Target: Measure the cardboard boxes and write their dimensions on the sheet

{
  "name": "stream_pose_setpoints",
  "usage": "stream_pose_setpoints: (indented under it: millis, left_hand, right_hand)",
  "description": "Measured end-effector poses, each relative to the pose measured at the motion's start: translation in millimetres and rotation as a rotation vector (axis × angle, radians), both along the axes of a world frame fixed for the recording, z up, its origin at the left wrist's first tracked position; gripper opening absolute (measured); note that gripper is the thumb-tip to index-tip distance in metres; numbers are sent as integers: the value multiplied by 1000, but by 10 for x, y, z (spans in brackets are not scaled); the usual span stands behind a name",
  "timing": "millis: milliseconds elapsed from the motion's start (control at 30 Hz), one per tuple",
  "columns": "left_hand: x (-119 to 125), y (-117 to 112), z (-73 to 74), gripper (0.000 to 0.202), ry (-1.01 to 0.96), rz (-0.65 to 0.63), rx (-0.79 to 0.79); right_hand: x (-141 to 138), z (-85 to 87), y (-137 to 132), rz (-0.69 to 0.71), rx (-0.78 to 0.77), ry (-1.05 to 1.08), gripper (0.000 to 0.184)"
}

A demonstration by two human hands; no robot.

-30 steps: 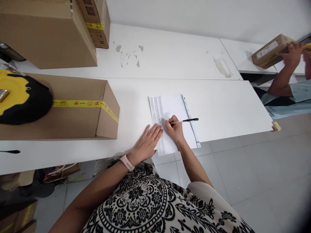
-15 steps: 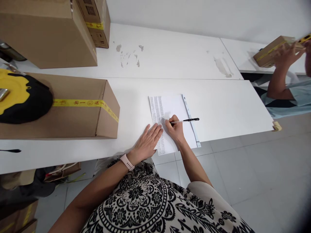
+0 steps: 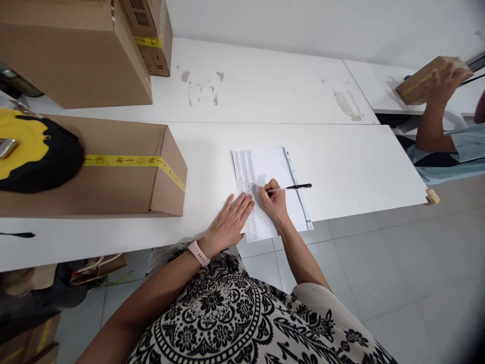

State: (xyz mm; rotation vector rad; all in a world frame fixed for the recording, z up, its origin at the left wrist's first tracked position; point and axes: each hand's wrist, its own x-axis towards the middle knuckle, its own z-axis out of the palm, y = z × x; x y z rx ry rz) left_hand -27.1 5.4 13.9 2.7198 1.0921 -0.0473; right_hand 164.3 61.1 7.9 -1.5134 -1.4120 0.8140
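Note:
A sheet of white paper [image 3: 267,162] lies on the white table [image 3: 352,167], with several columns of small handwriting down its left part. Under its right edge shows a pale blue strip [image 3: 299,189] with print on it. My right hand [image 3: 273,200] is closed around a pen [image 3: 299,186] with a clear barrel and black end; the tip is hidden behind my fingers at the written columns. My left hand [image 3: 232,222] lies flat, fingers stretched, over the lower left edge of the paper. A pale pink watch band circles my left wrist.
A long taped cardboard box [image 3: 125,187] stands at left, with a yellow and black object [image 3: 41,151] on it. More boxes [image 3: 106,65] stand behind. At far right, a co-worker's hand [image 3: 445,83] touches a small box [image 3: 415,83].
My right hand and the pen have shifted very slightly to the right; my left hand stays put. The co-worker's hand has moved a little on the small box.

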Motion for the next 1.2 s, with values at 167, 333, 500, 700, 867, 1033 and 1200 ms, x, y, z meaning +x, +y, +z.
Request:
stream_pose_setpoints:
  millis: [167,333,500,700,867,1033,1200]
  left_hand:
    - [3,2,13,99,11,3,-7]
    - [3,4,21,97,10,-4,-12]
    - [7,6,30,97,14,-1,-10]
    - [4,1,-3,98,-2,-1,-4]
    - [0,1,-12,102,-7,-2,-1]
    - [8,1,27,98,13,0,-16]
    - [8,0,21,98,14,1,-9]
  right_hand:
    - [-3,8,-4,-4,8,-3,30]
    - [-11,14,-7,-11,14,-21,30]
    - [-5,18,-4,-5,8,-20,30]
    - [2,10,4,-11,6,-10,28]
    - [6,3,7,-18,10,-10,30]
    - [6,5,4,-12,12,1,31]
    - [11,4,5,-26,5,-5,30]
